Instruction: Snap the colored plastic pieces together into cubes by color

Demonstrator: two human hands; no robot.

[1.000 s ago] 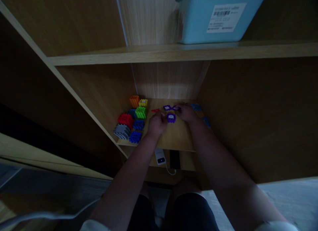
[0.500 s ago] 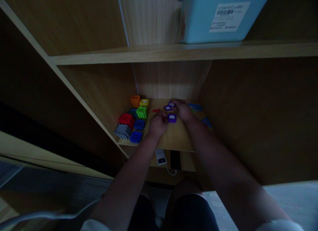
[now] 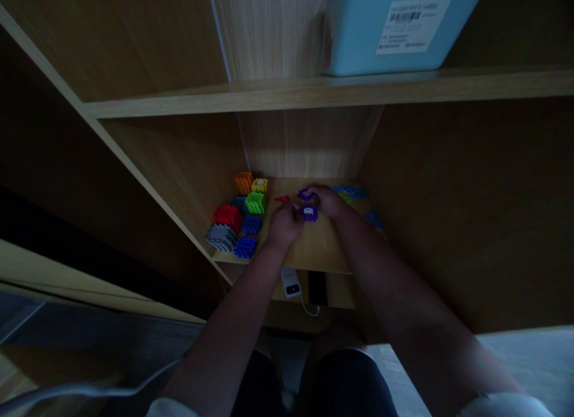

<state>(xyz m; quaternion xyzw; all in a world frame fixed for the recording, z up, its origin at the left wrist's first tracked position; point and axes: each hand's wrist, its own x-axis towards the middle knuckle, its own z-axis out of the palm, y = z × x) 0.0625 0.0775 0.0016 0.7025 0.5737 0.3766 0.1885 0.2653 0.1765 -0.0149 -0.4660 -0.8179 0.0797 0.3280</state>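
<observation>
Pretty dim in here. Both hands are down on the lower shelf [image 3: 314,250] of a wooden cabinet. The left hand [image 3: 283,223] is curled up, with its fingertips pinched on a purple puzzle piece [image 3: 309,212] that sits right between the two hands, near the middle of the shelf. The right hand [image 3: 330,203] comes at the same piece from its 3 o'clock side with bent fingers touching it, but it's too dark to tell if it's really gripping. A second purple piece [image 3: 304,195] lies at 12 o'clock from the first, just beside the right fingertips.

A small red piece [image 3: 281,198] lies at 10 o'clock. Out at 9 o'clock there's a cluster of built cubes: orange [image 3: 243,182], yellow [image 3: 259,184], green [image 3: 255,202], red [image 3: 227,215], grey [image 3: 220,236] and two blue ones [image 3: 244,247]. Loose blue pieces [image 3: 354,192] lie at 2 o'clock. A light blue bin [image 3: 359,40] stands on the shelf above, at 12 o'clock.
</observation>
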